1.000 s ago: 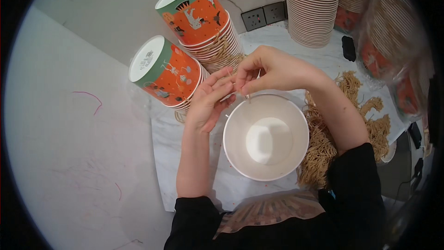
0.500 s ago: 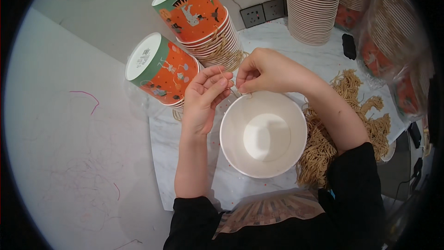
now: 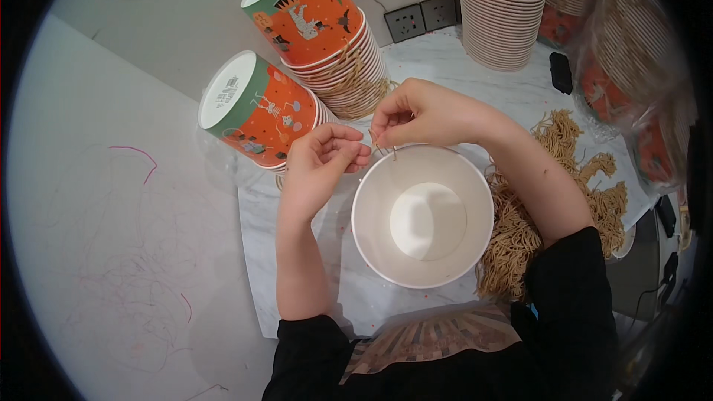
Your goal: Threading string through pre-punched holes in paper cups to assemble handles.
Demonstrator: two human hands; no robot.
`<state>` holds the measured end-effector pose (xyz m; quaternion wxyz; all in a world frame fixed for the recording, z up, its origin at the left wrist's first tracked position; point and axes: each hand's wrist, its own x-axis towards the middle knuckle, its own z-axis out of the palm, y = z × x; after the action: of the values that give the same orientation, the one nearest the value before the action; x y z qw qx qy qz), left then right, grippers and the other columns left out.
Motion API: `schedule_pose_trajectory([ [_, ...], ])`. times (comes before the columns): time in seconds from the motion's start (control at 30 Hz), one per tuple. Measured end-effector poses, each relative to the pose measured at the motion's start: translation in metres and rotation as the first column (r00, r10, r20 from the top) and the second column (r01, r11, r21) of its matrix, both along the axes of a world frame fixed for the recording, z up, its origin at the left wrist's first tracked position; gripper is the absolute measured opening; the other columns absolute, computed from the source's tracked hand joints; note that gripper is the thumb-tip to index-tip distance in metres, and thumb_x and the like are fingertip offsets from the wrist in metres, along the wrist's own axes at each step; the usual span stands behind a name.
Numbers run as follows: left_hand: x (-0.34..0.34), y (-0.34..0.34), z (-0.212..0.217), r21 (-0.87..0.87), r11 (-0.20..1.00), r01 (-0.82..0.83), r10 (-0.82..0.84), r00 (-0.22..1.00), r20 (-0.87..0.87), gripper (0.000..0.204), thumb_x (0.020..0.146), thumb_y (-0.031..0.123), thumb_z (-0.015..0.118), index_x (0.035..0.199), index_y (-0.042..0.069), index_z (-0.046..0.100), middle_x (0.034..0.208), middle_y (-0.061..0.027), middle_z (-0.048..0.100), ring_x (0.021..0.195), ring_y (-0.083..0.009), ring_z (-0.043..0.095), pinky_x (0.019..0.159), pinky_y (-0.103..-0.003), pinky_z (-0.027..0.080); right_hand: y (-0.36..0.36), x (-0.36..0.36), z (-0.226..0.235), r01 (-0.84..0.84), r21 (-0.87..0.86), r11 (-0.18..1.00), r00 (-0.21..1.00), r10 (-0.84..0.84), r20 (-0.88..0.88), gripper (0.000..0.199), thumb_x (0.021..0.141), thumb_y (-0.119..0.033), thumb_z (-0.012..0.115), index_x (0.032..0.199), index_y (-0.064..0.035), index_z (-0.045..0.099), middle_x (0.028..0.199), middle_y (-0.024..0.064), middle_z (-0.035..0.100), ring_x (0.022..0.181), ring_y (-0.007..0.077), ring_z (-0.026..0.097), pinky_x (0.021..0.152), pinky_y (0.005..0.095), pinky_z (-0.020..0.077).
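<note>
A white-lined paper bucket [image 3: 379,212] stands on the table before me, its open mouth facing up. At its far rim, my right hand [image 3: 427,115] pinches a thin tan cord [image 3: 379,146] between thumb and fingers. A short piece of the cord hangs at the rim, by the bucket's wall. Just left of it is my left hand [image 3: 321,160], palm up, with fingers curled toward the thumb; whatever sits between those fingertips is too small to make out. Under and beside my right forearm lies a heap of tan cords [image 3: 512,230].
Two leaning stacks of orange and green paper buckets [image 3: 319,30] [image 3: 260,111] stand at the far left, cords draped over one. Another bucket stack [image 3: 501,22] stands at the back right. Plastic-wrapped buckets [image 3: 624,67] are at the right, near a small black object [image 3: 561,73]. Wall sockets [image 3: 422,18] sit behind.
My left hand has dropped slightly toward me, its fingers curling in more, and the cord no longer shows raised at its fingertips. My right hand has shifted a little left, still at the rim.
</note>
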<state>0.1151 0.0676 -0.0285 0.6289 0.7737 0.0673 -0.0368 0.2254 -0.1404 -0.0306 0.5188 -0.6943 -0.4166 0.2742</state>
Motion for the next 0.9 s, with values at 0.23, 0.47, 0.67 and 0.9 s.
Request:
schedule_pose_trajectory([
  [0.23,0.002,-0.001,-0.003,-0.041,0.999,0.002,0.004,0.991,0.134,0.038,0.092,0.0,0.069,0.127,-0.006,0.056,0.117,-0.016,0.068,0.09,-0.0153,0.072,0.078,-0.025,0.058,0.002,0.002,-0.003,-0.035,0.03,0.999,0.999,0.034,0.04,0.009,0.092,-0.01,0.07,0.093,-0.0012,0.071,0.073,-0.0038,0.063,0.068,0.0034,0.054,0.061,0.0226,0.0447],
  [0.47,0.005,-0.011,-0.002,-0.185,0.979,0.085,-0.067,0.993,0.099,0.049,0.09,-0.001,0.071,0.136,-0.005,0.053,0.117,-0.0158,0.069,0.096,-0.0164,0.072,0.083,-0.026,0.059,0.0,0.004,-0.004,-0.024,0.041,0.999,0.997,0.021,0.068,0.008,0.091,-0.008,0.071,0.093,-0.0011,0.072,0.074,-0.0031,0.065,0.067,0.0032,0.054,0.06,0.0232,0.0436],
  [0.67,0.009,-0.002,-0.01,-0.246,0.964,0.104,-0.09,0.994,0.067,0.04,0.092,0.0,0.07,0.129,-0.006,0.059,0.103,-0.013,0.074,0.092,-0.0154,0.073,0.082,-0.026,0.059,-0.002,0.001,0.002,0.0,0.049,0.999,1.0,-0.001,0.023,0.007,0.09,-0.006,0.072,0.093,0.0003,0.073,0.075,-0.0016,0.067,0.067,0.0032,0.056,0.06,0.023,0.0443],
  [0.9,0.014,0.007,-0.019,-0.339,0.934,0.11,-0.115,0.993,0.006,0.031,0.091,0.002,0.072,0.121,-0.004,0.063,0.097,-0.0114,0.075,0.086,-0.014,0.072,0.079,-0.025,0.059,-0.002,0.003,0.001,-0.013,0.073,0.997,0.997,0.007,0.083,0.01,0.087,-0.003,0.073,0.096,0.0012,0.074,0.077,0.0004,0.069,0.07,0.0054,0.06,0.064,0.0241,0.049],
])
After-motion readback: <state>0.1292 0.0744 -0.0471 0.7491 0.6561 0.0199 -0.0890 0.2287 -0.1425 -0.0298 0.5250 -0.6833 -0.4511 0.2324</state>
